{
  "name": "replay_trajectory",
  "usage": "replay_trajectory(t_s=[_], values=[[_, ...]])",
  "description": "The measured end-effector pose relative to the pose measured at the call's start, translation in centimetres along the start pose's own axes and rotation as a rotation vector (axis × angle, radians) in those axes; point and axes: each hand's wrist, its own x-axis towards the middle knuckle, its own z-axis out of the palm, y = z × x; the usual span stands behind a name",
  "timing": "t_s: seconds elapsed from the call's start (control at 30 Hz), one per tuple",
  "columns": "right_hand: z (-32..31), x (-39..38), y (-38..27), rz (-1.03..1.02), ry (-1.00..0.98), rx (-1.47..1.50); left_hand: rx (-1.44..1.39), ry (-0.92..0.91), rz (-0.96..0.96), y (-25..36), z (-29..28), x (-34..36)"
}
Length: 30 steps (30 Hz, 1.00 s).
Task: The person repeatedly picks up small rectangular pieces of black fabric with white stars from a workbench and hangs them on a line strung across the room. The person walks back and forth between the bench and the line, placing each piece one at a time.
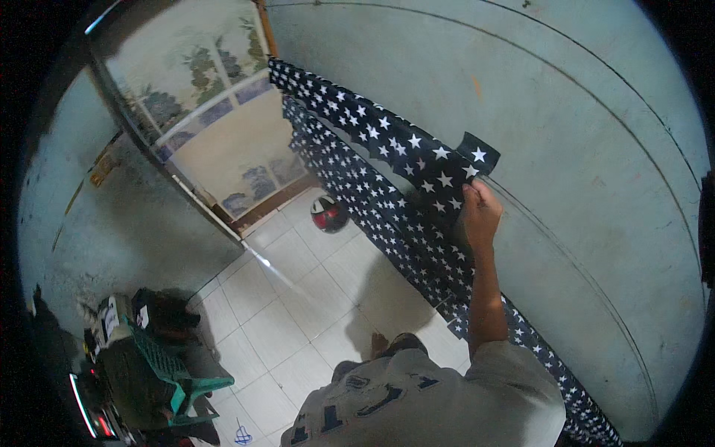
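My right hand [482, 212] is raised to the wall on the right, its fingers pinched on the near end of a dark sheet with white stars [413, 154]. The sheet runs along the wall to the far corner by the door, and its lower edge hangs loose with a gap behind it. Beside my fingers, a corner flap [479, 153] of the sheet sticks up past its top edge. Below, a band of the same star pattern [387, 223] covers the bottom of the wall. My left hand is not in view.
A red, black and white ball [328, 214] lies on the pale tiled floor [290, 320] near the band. A patterned door or panel [216, 112] stands at the far end. At lower left are a green plastic chair [179, 372] and dark clutter. Thin cables [581, 67] run along the upper wall.
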Motion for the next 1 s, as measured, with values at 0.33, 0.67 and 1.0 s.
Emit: replay_trajectory(t_s=[0.33,0.67,1.0], values=[[1.5,1.8,-0.5,0.286,0.192,0.431,0.295,-0.145,0.18,19.4,6.6,5.4],[3.4,2.6,-0.5,0.396,0.348,0.484,0.199,-0.478,0.137,39.1,12.8,12.5],[7.0,3.6,2.3,0.5,0.321,0.383,0.489,-0.41,0.125,43.7,10.8,17.2]])
